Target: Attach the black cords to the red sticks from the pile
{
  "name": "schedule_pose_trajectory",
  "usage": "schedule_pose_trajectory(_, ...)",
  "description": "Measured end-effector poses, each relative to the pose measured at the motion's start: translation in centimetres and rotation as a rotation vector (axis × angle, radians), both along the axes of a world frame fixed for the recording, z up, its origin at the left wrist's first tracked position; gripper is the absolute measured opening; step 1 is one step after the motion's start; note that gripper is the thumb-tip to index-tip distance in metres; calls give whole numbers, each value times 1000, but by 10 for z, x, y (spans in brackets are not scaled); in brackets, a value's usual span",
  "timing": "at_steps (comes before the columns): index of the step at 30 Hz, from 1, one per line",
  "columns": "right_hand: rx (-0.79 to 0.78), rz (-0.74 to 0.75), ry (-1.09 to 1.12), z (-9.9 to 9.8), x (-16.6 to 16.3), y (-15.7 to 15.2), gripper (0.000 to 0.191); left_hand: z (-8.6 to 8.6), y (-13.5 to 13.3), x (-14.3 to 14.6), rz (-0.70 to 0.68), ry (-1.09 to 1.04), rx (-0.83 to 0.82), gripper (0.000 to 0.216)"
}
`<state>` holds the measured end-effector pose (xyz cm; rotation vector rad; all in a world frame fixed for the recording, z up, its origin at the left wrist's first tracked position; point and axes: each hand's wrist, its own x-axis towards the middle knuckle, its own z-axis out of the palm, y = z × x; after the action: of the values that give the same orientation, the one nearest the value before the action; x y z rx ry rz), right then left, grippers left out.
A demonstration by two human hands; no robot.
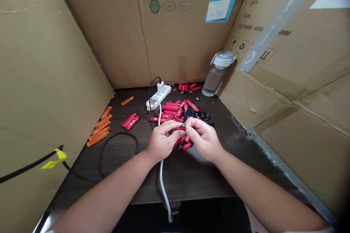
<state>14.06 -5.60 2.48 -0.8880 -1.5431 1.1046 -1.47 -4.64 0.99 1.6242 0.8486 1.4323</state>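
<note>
Above the middle of the dark table, my left hand [162,140] pinches a small red piece [182,127] that looks like a lighter, with a dark and metallic end. My right hand [203,139] has its thumb and fingertips closed at that same end; whatever small part they grip is hidden. Just beyond and below both hands lies a pile of red lighter-like pieces [172,108], some with gold print. Thin black and blue wire-like parts [203,115] lie heaped at the pile's right side.
A white power strip [161,98] with a plug stands behind the pile; its white cable [161,174] passes under my left wrist. Orange translucent strips [100,131], paired red pieces [130,121] and a black cable [100,160] lie left. A water bottle [214,78] stands back right. Cardboard walls [109,32] enclose the table.
</note>
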Motion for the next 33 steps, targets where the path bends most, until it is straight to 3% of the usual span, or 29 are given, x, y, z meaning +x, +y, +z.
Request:
schedule_pose_trajectory(12,-246,20,269,-9,3,11,22,-3,1,-1,-18,48,26,13)
schedule_pose_trajectory(18,-267,31,302,-6,3,11,22,-5,5,0,-82,-20,-215,25)
schedule_pose_trajectory(20,-226,67,287,-7,2,12,33,-6,6,1,-38,-31,-257,28)
schedule_pose_trajectory(22,-210,74,241,-8,0,13,39,-7,6,3,22,36,-197,25)
schedule_pose_trajectory(26,-256,35,220,-9,0,17,31,-6,2,9,132,349,-30,19)
schedule_pose_trajectory(29,-222,42,225,-8,4,16,28,4,-2,14,161,481,9,36)
schedule_pose_trajectory(31,-186,64,253,-6,7,15,27,20,-10,14,155,534,20,53)
schedule_pose_trajectory(33,-163,70,342,-2,10,15,26,42,-30,8,191,586,93,57)
